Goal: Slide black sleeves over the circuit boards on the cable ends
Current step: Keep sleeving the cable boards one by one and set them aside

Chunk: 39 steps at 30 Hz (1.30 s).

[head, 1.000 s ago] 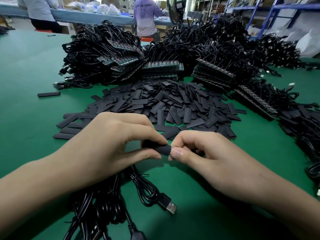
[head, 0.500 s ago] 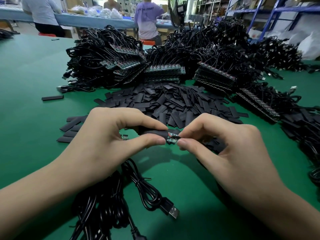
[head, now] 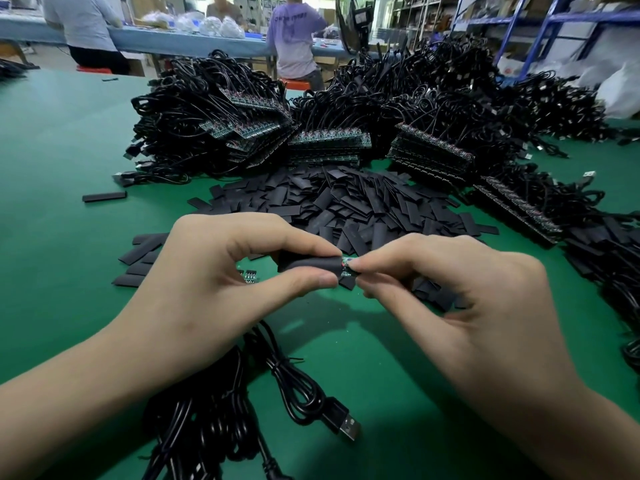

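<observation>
My left hand pinches a black sleeve between thumb below and forefinger above, near the sleeve's right end, the tube lying roughly level above the green table. Out of that right end pokes a small bit of circuit board, green with coloured specks, and my right hand nips it between thumb tip and forefinger tip, so the two sets of fingertips sit just beside each other with only the bare board edge between them. My other right fingers are curled into the palm.

Below my left wrist a bundle of black cables lies on the table, one ending in a USB plug. Behind my hands is a loose heap of flat sleeves, and beyond that, stacks of boards with tangled cables.
</observation>
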Available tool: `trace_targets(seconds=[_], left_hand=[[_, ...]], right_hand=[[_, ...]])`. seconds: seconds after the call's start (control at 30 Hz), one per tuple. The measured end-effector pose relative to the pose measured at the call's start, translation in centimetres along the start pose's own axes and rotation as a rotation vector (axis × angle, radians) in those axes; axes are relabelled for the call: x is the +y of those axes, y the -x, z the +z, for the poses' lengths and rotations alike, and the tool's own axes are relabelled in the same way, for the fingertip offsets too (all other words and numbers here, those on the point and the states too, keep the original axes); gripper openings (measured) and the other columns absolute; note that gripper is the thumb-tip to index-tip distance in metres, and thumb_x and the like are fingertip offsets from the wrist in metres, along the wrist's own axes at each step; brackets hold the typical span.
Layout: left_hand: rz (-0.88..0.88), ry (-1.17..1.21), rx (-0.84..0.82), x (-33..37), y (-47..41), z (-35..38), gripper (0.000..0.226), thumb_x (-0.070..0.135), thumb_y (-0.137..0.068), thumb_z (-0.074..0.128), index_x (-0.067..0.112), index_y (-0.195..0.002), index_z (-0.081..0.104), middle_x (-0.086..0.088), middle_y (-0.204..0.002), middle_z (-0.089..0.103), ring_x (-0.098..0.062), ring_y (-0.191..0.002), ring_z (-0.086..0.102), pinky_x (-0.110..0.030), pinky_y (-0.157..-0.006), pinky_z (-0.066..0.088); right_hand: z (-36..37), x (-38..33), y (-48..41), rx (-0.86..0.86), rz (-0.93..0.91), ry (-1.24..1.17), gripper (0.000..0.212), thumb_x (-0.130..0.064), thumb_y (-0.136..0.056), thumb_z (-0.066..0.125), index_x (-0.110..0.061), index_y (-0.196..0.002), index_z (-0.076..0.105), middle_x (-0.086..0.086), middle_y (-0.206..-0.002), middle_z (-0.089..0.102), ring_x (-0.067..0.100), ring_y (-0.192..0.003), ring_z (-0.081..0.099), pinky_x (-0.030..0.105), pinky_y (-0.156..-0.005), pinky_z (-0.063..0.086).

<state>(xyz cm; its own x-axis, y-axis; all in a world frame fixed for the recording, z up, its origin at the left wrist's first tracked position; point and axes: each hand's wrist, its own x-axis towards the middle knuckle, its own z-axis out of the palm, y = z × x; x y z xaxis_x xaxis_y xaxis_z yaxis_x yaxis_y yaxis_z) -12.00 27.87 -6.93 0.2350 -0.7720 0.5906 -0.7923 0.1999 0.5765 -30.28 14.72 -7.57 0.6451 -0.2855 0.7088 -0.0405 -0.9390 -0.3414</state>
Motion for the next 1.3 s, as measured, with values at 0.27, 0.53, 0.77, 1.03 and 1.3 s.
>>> trace_targets(seconds=[0.27,0.53,0.77,1.03,1.3], left_hand=[[0.02,-0.043,-0.002,0.19,0.04,-0.01,0.021,0.037,-0.079,0.077,0.028,-0.098,0.079,0.017,-0.087,0.076,-0.003,-0.084,0.072,-0.016,-0.078,0.053],[-0.031,0.016,-0.025,0.07,0.14,0.21,0.022,0.039,-0.077,0.078,0.031,-0.098,0.079,0.018,-0.086,0.076,-0.001,-0.082,0.073,-0.015,-0.079,0.053],[-0.135,0.172,-0.024,0.34,0.08,0.18,0.017,0.036,-0.076,0.082,0.034,-0.093,0.08,0.014,-0.078,0.077,-0.003,-0.068,0.073,-0.01,-0.07,0.052],[-0.215,0.31,-0.073,0.56,0.22,0.63,0.018,0.032,-0.074,0.083,0.031,-0.093,0.082,0.011,-0.074,0.077,-0.003,-0.064,0.071,-0.008,-0.067,0.05],[-0.217,0.323,-0.003,0.78,0.0,0.51,0.022,0.03,-0.071,0.083,0.028,-0.092,0.081,0.009,-0.075,0.077,-0.006,-0.063,0.072,-0.01,-0.066,0.052]], right_hand=[[0.38,0.2,0.13,-0.013,-0.003,0.042,0.004,-0.026,-0.088,0.075,-0.024,-0.089,0.078,-0.016,-0.081,0.073,0.008,-0.071,0.065,0.039,-0.069,0.053],[0.59,-0.02,0.35,-0.01,0.002,0.044,0.003,-0.029,-0.089,0.075,-0.026,-0.088,0.077,-0.014,-0.075,0.071,0.012,-0.067,0.063,0.038,-0.067,0.052],[0.38,-0.04,0.36,0.01,-0.015,0.048,0.003,-0.026,-0.089,0.076,-0.025,-0.088,0.078,-0.014,-0.079,0.073,0.012,-0.07,0.064,0.035,-0.074,0.05],[0.54,-0.35,0.45,-0.005,0.053,-0.043,0.002,-0.028,-0.088,0.077,-0.026,-0.087,0.076,-0.017,-0.077,0.072,0.013,-0.075,0.067,0.036,-0.068,0.053],[0.49,-0.72,0.1,0.009,0.203,-0.127,0.012,-0.039,-0.083,0.076,-0.035,-0.094,0.074,-0.026,-0.082,0.072,0.001,-0.079,0.071,0.035,-0.076,0.054]])
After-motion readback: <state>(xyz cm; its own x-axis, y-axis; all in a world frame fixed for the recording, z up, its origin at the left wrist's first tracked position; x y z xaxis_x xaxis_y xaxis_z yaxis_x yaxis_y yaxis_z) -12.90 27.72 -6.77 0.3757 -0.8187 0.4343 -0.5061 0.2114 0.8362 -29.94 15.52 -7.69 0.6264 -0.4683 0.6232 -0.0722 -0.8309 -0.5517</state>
